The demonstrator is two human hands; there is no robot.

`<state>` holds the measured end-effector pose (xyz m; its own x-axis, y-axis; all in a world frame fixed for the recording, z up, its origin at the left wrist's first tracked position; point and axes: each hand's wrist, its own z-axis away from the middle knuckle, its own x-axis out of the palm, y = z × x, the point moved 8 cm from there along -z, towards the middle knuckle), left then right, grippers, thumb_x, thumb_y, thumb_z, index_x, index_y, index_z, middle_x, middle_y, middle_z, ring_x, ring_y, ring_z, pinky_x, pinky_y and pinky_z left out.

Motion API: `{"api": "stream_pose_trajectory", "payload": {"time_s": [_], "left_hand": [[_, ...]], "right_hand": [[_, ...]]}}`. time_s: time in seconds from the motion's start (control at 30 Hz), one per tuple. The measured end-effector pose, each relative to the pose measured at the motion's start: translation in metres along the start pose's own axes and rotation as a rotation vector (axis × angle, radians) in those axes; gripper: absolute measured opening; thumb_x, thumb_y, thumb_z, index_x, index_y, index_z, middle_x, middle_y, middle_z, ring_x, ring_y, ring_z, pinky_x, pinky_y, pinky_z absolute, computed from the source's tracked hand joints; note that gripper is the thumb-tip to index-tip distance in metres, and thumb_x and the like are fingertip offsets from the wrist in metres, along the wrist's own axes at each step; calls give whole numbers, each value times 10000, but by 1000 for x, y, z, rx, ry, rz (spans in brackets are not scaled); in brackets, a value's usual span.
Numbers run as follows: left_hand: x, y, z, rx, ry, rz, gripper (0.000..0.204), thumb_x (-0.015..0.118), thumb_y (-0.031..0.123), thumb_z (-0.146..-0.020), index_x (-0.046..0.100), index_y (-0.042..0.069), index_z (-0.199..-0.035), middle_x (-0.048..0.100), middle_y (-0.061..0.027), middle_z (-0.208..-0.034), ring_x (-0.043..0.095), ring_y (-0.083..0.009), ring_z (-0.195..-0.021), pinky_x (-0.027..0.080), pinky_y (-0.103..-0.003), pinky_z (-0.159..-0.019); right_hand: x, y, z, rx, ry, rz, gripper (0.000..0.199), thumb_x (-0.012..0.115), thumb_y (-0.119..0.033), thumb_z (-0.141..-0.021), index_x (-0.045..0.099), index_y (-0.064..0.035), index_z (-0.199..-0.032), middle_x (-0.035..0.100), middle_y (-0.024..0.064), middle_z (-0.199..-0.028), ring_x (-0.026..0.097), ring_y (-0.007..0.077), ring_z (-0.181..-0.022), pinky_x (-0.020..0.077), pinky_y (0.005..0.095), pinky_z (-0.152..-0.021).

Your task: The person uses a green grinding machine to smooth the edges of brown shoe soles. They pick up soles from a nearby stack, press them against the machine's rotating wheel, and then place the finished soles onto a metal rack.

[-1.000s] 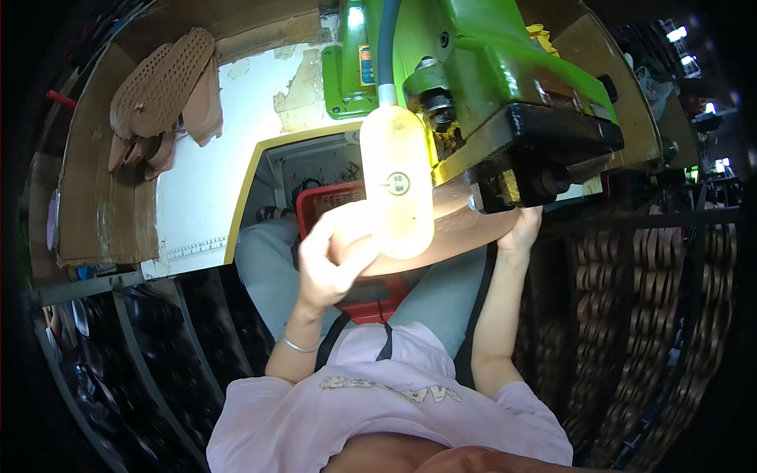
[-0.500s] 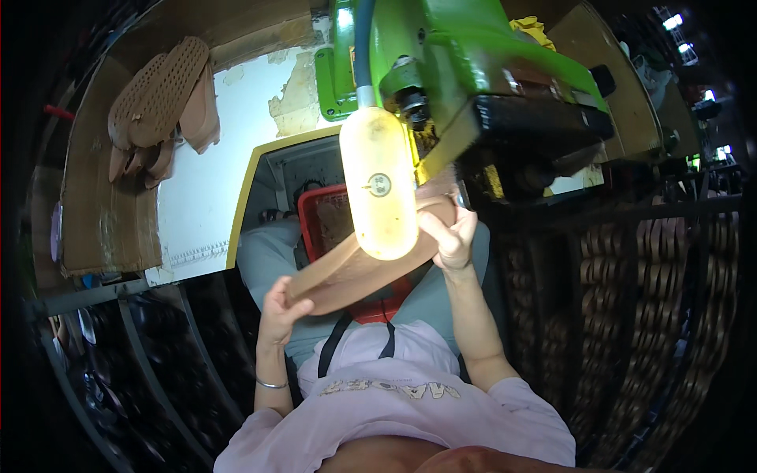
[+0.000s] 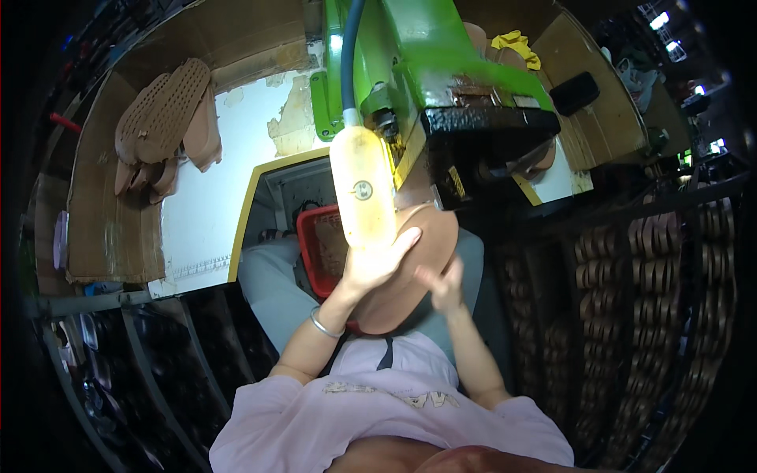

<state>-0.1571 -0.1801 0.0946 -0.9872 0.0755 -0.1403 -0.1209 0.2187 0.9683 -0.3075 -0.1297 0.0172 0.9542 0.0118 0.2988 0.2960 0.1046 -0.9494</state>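
Note:
A tan shoe sole is tilted below the green machine, its far end up at the machine's working part. My left hand grips it from the left, thumb lying across the upper face, other fingers partly hidden by the lamp and sole. At the sole's right edge is my right hand, smeared by motion; I cannot make out whether it touches the sole. A lit, rounded yellow work lamp hangs just above my left hand and covers part of the work.
The green machine stands ahead on a white table. Several perforated tan soles are piled at the left, inside cardboard walls. A red basket sits between my knees. Yellow cloth and racked soles are at the right.
The sole has swung from lying aslant to a steeper, more upright angle. My left hand has moved from its near end up towards the lamp, and my right hand has come down off the far end.

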Motion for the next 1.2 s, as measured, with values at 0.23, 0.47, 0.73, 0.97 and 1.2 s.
{"api": "stream_pose_trajectory", "payload": {"time_s": [0.23, 0.47, 0.73, 0.97, 1.2], "left_hand": [[3, -53, 37, -126, 189, 268, 320, 636, 9, -863, 559, -79, -1161, 652, -107, -1022, 610, -131, -908, 487, -249, -823], [-6, -47, 46, -124, 232, 325, 464, 646, -22, -826, 475, -74, -1253, 600, -127, -1143, 595, -158, -1018, 464, -258, -901], [-41, -19, 41, -115, 169, 349, 437, 714, -22, -751, 558, -67, -1157, 637, -112, -1074, 607, -167, -989, 460, -292, -905], [-107, -30, 65, -93, 288, 358, 359, 667, -16, -774, 570, -71, -1115, 653, -129, -1028, 617, -162, -962, 464, -277, -886], [-152, -71, 111, -259, 343, 527, 226, 698, 68, -779, 531, 18, -922, 596, -68, -905, 548, -105, -816, 441, -232, -778]], "right_hand": [[-38, 82, 115, 436, 97, -206, 574, 764, -83, -685, 505, 50, -1180, 587, 123, -1119, 570, 195, -1045, 453, 326, -925], [-120, -7, 88, -18, 566, -106, 393, 688, -56, -755, 538, 42, -1105, 606, 118, -1045, 583, 203, -989, 457, 317, -909], [-102, -106, -29, -239, 359, 192, 404, 711, -110, -771, 551, 31, -1114, 615, 110, -1034, 585, 185, -961, 451, 302, -878], [-32, -106, -68, -320, -47, 364, 392, 725, -167, -784, 551, 14, -1085, 622, 77, -995, 577, 142, -921, 454, 277, -833], [22, -76, -59, -216, -152, 323, 500, 790, -121, -697, 576, 23, -1126, 616, 101, -1083, 576, 185, -991, 440, 317, -896]]}}
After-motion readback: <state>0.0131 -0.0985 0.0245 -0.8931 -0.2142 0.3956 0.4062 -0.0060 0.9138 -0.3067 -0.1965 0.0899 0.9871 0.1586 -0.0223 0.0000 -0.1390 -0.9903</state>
